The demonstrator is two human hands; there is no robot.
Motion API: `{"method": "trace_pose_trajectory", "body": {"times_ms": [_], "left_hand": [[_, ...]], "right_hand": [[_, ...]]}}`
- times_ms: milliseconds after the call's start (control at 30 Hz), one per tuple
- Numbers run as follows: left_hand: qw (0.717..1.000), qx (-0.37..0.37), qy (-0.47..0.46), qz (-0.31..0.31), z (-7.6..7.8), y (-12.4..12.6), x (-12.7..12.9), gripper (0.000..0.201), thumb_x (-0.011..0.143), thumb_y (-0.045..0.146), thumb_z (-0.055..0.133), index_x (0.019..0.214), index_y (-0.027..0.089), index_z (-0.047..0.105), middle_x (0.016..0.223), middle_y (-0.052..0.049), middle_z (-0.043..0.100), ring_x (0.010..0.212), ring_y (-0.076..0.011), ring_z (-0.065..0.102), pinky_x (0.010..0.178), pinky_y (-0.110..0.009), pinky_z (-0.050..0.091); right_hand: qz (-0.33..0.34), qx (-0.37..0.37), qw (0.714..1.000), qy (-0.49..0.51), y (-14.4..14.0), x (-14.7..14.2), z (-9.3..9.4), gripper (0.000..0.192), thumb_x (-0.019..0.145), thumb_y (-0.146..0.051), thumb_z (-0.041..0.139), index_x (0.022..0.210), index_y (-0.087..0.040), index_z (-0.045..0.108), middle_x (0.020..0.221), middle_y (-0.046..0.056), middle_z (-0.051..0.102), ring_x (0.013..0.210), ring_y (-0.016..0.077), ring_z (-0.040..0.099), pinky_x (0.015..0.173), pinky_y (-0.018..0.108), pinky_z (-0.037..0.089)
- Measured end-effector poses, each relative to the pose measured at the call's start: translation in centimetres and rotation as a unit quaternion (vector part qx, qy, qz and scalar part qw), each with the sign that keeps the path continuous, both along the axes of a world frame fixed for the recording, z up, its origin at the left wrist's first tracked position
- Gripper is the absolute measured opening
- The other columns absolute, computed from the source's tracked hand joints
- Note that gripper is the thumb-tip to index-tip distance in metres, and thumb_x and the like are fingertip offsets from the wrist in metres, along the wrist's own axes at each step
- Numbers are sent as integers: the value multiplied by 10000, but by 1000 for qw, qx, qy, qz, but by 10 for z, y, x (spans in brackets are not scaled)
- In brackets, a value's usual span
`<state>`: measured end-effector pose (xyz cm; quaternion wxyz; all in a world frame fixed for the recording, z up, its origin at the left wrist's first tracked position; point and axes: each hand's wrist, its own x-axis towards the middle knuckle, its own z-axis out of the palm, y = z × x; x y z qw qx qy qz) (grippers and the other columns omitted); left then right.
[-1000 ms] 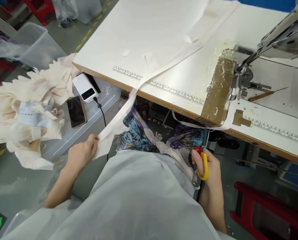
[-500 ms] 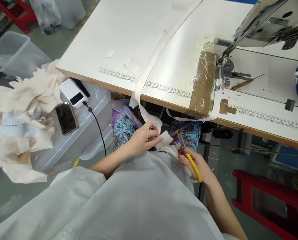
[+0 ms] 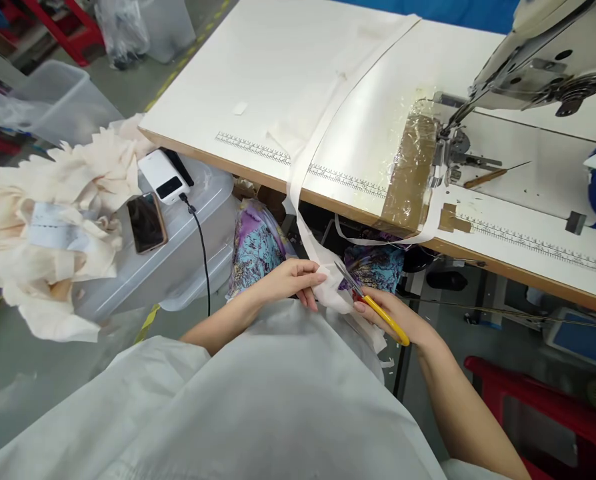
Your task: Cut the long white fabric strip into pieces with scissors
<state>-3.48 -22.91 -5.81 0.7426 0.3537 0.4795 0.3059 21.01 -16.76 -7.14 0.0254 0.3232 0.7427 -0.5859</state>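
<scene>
Left hand [image 3: 285, 283] is pinching the fabric strip [image 3: 299, 170], thumb and fingers clamping on its near end over the lap. Right hand [image 3: 393, 317] is gripping scissors [image 3: 373, 307], fingers wrapping around the red-and-yellow handles. Scissors are lying diagonal, long axis running from the right fingers up-left; tips are pointing forward and toward the left fingers, sitting just beside the strip. Can't tell if blades are touching fabric. From the left fingers, strip is running forward over the table edge, then slanting forward-right across the white tabletop [image 3: 258, 73]. Grey garment [image 3: 288, 393] is spreading below both hands. Sewing machine [image 3: 553, 73] is standing forward-right of the right fingers. Farther left of the left fingers, phone [image 3: 147, 223] and cream fabric pile [image 3: 73, 173] are resting on a plastic box [image 3: 191, 217].
</scene>
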Motion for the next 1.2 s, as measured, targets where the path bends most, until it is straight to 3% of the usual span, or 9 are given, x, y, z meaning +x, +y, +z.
{"method": "trace_pose_trajectory", "body": {"times_ms": [133, 367, 733, 1000, 1200], "left_hand": [[999, -24, -29, 9, -5, 1, -3, 443, 726, 562, 710, 754, 139, 583, 574, -52, 685, 543, -166, 680, 480, -193, 492], [994, -68, -69, 43, -17, 8, -13, 456, 679, 524, 769, 809, 101, 660, 672, -107, 727, 622, -191, 711, 556, -219, 547], [995, -50, -67, 53, -19, 14, -18, 478, 664, 527, 771, 818, 83, 685, 663, -117, 725, 625, -190, 710, 556, -209, 540], [994, -57, -87, 39, -31, 16, -18, 427, 712, 505, 748, 822, 99, 669, 685, -106, 733, 640, -185, 715, 583, -216, 549], [995, -58, -78, 34, -29, 17, -17, 400, 702, 487, 758, 783, 108, 657, 656, -91, 726, 627, -181, 710, 564, -206, 532]], "right_hand": [[48, -5, 999, -13, 5, -4, -3, 490, 827, -646, 502, 653, -218, 339, 626, -56, 292, 565, 105, 284, 492, 231, 239], [63, 3, 997, -52, 16, -17, -1, 517, 807, -684, 476, 633, -223, 322, 595, -58, 291, 545, 103, 269, 472, 230, 217], [34, 244, 959, -141, 7, -29, 8, 496, 844, -660, 415, 630, -235, 276, 517, -44, 370, 476, 119, 286, 477, 253, 215], [15, 239, 958, -157, 2, -27, 5, 524, 856, -681, 373, 602, -234, 273, 518, -12, 429, 471, 129, 325, 483, 263, 227], [5, 252, 953, -167, 3, -36, 5, 487, 826, -667, 432, 617, -238, 338, 528, 5, 474, 459, 143, 360, 481, 280, 210]]}}
